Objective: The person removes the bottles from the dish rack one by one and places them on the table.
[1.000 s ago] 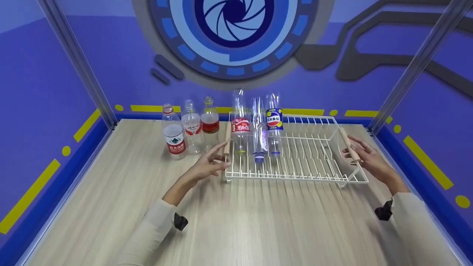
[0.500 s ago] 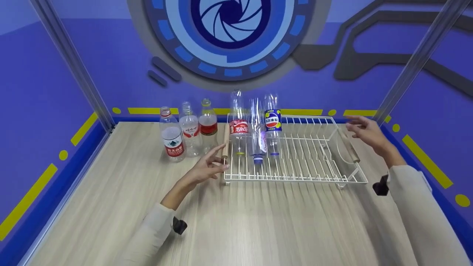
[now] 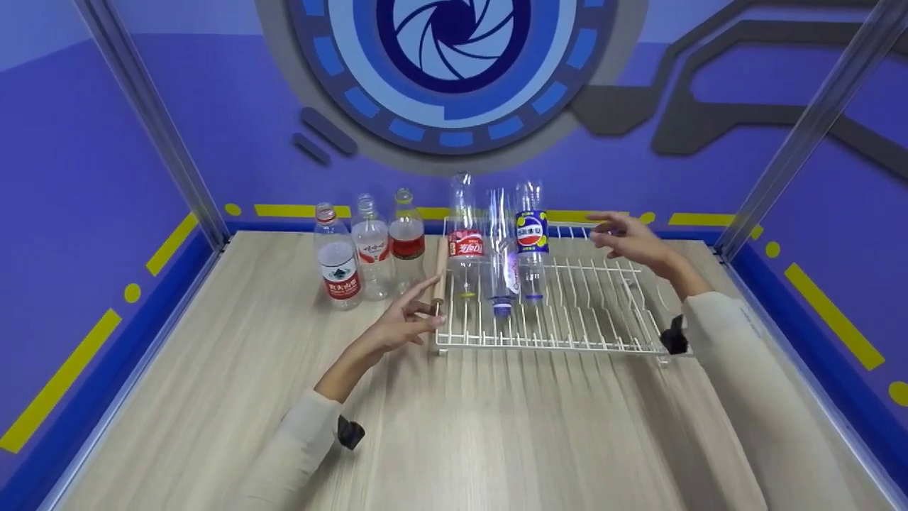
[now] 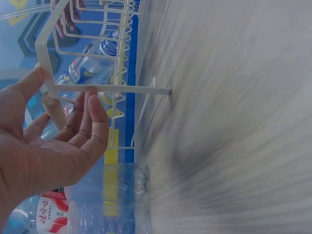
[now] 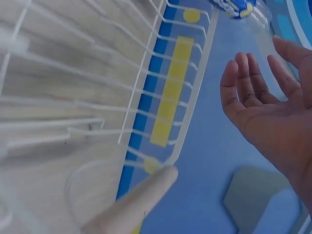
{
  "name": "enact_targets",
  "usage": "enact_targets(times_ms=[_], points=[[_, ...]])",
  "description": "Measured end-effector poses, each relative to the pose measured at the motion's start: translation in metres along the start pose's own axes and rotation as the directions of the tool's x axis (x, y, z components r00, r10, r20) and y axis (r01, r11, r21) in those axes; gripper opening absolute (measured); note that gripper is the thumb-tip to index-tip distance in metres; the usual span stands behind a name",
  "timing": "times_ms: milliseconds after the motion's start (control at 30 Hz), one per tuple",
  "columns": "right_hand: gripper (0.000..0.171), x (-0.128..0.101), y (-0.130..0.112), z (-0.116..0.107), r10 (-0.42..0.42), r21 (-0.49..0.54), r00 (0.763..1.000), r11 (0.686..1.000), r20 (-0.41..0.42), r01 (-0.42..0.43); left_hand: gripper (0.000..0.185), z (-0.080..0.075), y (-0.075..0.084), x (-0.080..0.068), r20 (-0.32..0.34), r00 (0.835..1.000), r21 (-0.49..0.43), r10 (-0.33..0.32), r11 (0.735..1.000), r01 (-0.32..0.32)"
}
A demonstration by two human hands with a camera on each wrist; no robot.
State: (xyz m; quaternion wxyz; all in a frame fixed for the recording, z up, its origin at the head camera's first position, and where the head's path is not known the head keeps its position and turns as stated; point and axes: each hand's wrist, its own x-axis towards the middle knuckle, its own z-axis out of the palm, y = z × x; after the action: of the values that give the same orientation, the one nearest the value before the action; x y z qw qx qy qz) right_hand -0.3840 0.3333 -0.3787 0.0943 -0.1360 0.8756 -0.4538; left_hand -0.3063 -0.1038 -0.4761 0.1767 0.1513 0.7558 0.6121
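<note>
A white wire dish rack [image 3: 553, 347] with wooden handles stands on the table. My left hand [image 3: 401, 323] holds its front left corner, thumb and fingers about the end of the left handle [image 3: 440, 271]. In the left wrist view, the fingers of that left hand [image 4: 63, 146] curl near the rim. Over the rack's rear right part, my right hand [image 3: 631, 245] hovers with relaxed fingers and nothing in it. To its left, three clear bottles lean cap-down in the slots: a red-labelled bottle [image 3: 466, 245], a blue-capped bottle [image 3: 502, 284] and a blue-labelled bottle [image 3: 532, 234].
Left of the rack, three capless plastic bottles stand upright: one with a red and white label [image 3: 340, 280], a white and red labelled one [image 3: 372, 248] and a dark red labelled one [image 3: 407, 245]. A purple printed wall [image 3: 227, 113] rises behind the wood-grain table [image 3: 454, 440].
My right hand has let go of the rack's right wooden handle, risen, and moved left over the rack. My left hand stays at the left corner. The bottles have not moved.
</note>
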Motion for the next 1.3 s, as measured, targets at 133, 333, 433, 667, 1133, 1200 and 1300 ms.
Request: enact_targets(times_ms=[133,333,433,667,1133,1200,1300], points=[[0.064,0.012,-0.008,0.019,0.06,-0.017,0.985,0.998,0.163,-0.058,0.078,-0.001,0.0,0.0,-0.008,1.0,-0.002,0.007,1.0,-0.007],[0.078,0.025,-0.014,0.045,0.18,-0.068,0.923,0.984,0.34,-0.167,0.079,0.001,0.0,-0.001,-0.01,1.0,-0.01,0.021,1.0,-0.021],[0.084,0.03,-0.017,0.054,0.213,-0.086,0.907,0.977,0.363,-0.195,0.079,0.003,0.001,-0.002,-0.015,1.0,-0.002,0.021,1.0,-0.021],[0.098,0.037,-0.022,0.061,0.305,-0.094,0.867,0.952,0.394,-0.292,0.081,0.004,0.0,-0.001,-0.015,0.999,-0.007,0.037,0.999,-0.037],[0.101,0.046,-0.022,0.071,0.347,0.008,0.834,0.922,0.428,-0.388,0.08,0.005,-0.002,0.0,-0.013,1.0,-0.004,0.028,1.0,-0.028],[0.101,0.046,-0.022,0.07,0.346,0.018,0.834,0.92,0.429,-0.391,0.08,0.004,-0.001,0.0,-0.015,1.0,-0.008,0.021,1.0,-0.022],[0.101,0.044,-0.022,0.068,0.349,0.012,0.836,0.921,0.423,-0.39,0.078,0.004,0.0,0.0,-0.016,1.0,0.001,0.022,1.0,-0.022]])
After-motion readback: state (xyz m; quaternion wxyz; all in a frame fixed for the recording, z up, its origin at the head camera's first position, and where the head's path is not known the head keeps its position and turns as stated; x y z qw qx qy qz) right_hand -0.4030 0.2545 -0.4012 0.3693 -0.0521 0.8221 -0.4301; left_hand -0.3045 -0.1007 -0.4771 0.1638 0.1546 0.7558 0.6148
